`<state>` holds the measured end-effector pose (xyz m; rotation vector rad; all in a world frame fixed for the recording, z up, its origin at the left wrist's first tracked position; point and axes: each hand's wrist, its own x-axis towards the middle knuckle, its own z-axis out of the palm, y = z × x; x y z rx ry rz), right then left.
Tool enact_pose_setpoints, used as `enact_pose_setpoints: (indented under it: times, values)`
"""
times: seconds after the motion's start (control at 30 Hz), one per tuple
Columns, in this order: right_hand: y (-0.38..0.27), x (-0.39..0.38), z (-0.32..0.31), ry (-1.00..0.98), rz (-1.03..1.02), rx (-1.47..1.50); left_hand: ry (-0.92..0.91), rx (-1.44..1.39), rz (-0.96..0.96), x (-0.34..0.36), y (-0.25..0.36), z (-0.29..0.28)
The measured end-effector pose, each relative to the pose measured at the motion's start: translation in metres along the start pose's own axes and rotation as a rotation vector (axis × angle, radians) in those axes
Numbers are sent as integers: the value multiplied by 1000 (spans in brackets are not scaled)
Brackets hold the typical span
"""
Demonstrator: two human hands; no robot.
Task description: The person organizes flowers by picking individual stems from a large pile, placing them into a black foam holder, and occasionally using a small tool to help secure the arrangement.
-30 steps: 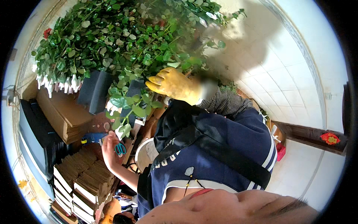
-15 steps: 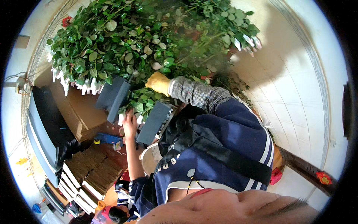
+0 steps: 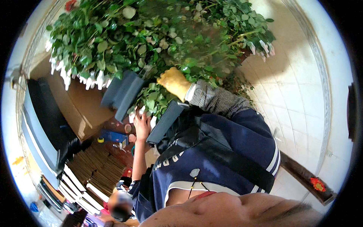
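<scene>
A leafy bunch of roses point(image 3: 154, 99) lies between two dark grey ridged blocks, the left block point(image 3: 123, 92) and the right block point(image 3: 166, 120). White-covered buds point(image 3: 142, 110) stick out at the bunch's lower end. My bare left hand point(image 3: 142, 128) touches these buds, its fingers stretched up and apart. Above the bunch my right hand point(image 3: 176, 82), in a yellow glove, is closed like a fist on rose stems, mostly hidden by the glove and leaves. Right behind it spreads a big heap of roses point(image 3: 113, 41), with white-covered buds hanging over its left edge.
Cardboard point(image 3: 72, 102) stands left of the blocks, with a stack of cardboard sheets point(image 3: 100, 166) lower down. A blue box-like object point(image 3: 113, 137) lies between them. Another person point(image 3: 121, 206) is at the lower left. A tiled wall point(image 3: 298, 102) bounds the right side.
The view has shifted slightly, so blocks and roses appear a little further right. My gloved right hand stays closed at the stems; my left hand remains at the buds.
</scene>
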<state>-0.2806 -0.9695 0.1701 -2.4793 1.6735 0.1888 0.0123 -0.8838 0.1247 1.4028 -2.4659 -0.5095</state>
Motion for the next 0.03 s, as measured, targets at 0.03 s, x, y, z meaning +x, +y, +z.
enact_pose_setpoints:
  times: [0.03]
  values:
    - [1,2,3,-55,-18,4,-121,-87,-72,-7,-6,-1]
